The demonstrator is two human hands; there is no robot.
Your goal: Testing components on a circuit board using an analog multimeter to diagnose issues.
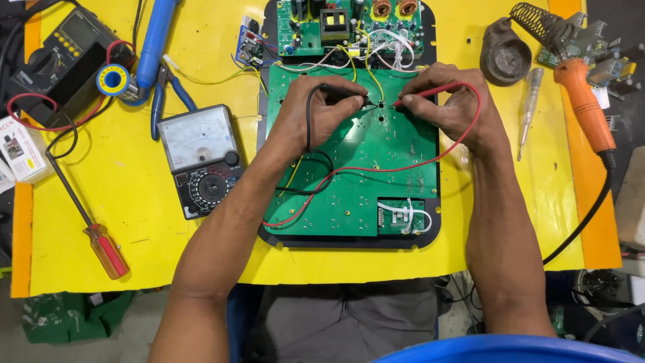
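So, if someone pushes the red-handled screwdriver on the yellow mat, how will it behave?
The screwdriver would probably roll, since its handle looks rounded. Its long thin shaft looks stiff, so it should not bend. It seems light, likely sliding easily on the yellow mat.

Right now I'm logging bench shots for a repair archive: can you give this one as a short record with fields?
Surface: yellow mat
Main item: large green circuit board, flat on a black base
Left hand: holds the black probe, tip down on the board
Right hand: holds the red probe, tip down on the board
Probe tips: close together, near a cluster of holes
Meter: analog multimeter, left of the board
Right side: orange soldering iron, in its stand
Left edge: red-handled screwdriver
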